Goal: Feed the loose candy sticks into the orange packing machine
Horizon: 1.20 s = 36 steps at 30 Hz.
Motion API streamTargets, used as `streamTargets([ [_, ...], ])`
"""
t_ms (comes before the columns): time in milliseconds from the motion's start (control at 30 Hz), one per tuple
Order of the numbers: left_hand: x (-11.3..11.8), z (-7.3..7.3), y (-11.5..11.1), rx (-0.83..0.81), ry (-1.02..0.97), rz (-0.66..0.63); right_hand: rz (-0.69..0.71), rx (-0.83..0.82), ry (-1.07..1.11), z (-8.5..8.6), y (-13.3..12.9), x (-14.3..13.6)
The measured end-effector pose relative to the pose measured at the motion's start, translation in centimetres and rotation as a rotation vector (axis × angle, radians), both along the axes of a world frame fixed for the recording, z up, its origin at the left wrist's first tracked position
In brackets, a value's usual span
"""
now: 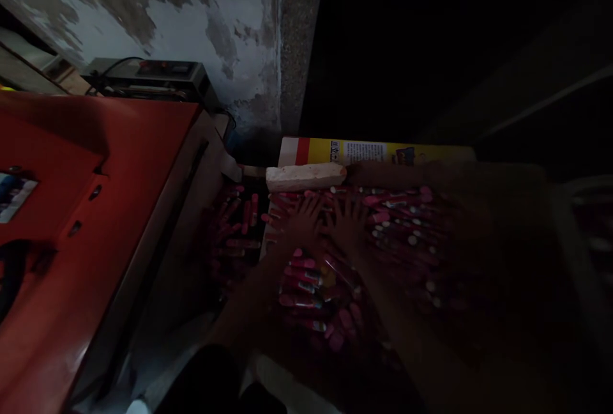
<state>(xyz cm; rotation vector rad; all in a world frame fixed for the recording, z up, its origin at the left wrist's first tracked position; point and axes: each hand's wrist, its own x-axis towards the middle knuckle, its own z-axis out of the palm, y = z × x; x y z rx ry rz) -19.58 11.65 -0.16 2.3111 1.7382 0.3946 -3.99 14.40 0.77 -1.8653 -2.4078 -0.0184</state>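
My left hand (304,223) lies palm down with its fingers spread on a heap of pink, capped sticks that look like marker pens (301,286). Close beside it, my right hand (350,227) rests on the same heap, its fingers fanned out too. Neither hand is closed around a pen. More pens (412,216) lie in a dense row to the right of my right hand. Just beyond my fingertips a pale, rough-edged block (306,176) lies along the far side of the heap. Shadow hides much of the near part of the pile.
Under the pens is a printed yellow and white cardboard sheet (368,151). Loose pens (234,216) fill a lower space at its left. A red machine (158,139) stands at the left, with a grey device (163,75) behind it against a peeling wall (215,11).
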Motion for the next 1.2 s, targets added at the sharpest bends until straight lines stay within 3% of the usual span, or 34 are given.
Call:
streamTargets([
  [67,0.8,-0.9,0.0,0.004,0.014,0.020,0.040,-0.008,-0.044,-1.1,-0.6,0.9],
  [133,0.4,-1.9,-1.6,0.009,0.028,0.003,0.088,-0.018,-0.062,-2.1,-2.3,0.9],
  [267,-3.3,-2.8,-5.5,-0.004,0.075,0.037,0.127,-0.067,-0.012,-2.9,-5.2,-1.7],
  [400,-7.4,-1.7,-6.0,0.056,0.042,0.181,0.195,-0.105,0.055,-2.4,-6.7,-6.2],
  [500,-8.8,-0.5,-5.0,0.188,-0.008,0.335,0.311,-0.150,0.096,-1.1,-7.8,-8.1],
  [567,-8.6,-0.3,-4.7,0.194,0.028,0.296,0.319,-0.126,0.113,-0.1,-7.4,-7.5],
  [667,-7.8,-1.2,-5.4,0.081,0.125,0.192,0.151,-0.011,0.124,0.9,-3.7,-4.0],
  [733,-7.4,-2.2,-6.5,0.024,0.167,0.232,0.009,0.043,0.111,0.8,-0.5,-1.3],
  [833,-6.9,-3.1,-7.8,0.023,0.182,0.368,-0.018,0.019,0.041,-0.6,2.0,0.9],
  [900,-6.3,-3.0,-7.4,0.059,0.147,0.380,0.016,-0.014,0.013,-1.6,1.0,0.3],
  [1067,-4.1,-2.4,-3.9,0.069,0.065,0.140,0.136,-0.084,0.056,-1.8,-5.0,-4.1],
  [1133,-4.6,-2.5,-3.5,0.053,0.067,0.127,0.191,-0.099,0.081,-1.3,-5.8,-4.2],
  [1200,-5.9,-2.7,-3.9,0.036,0.066,0.134,0.157,-0.057,0.101,-1.0,-5.3,-3.1],
])
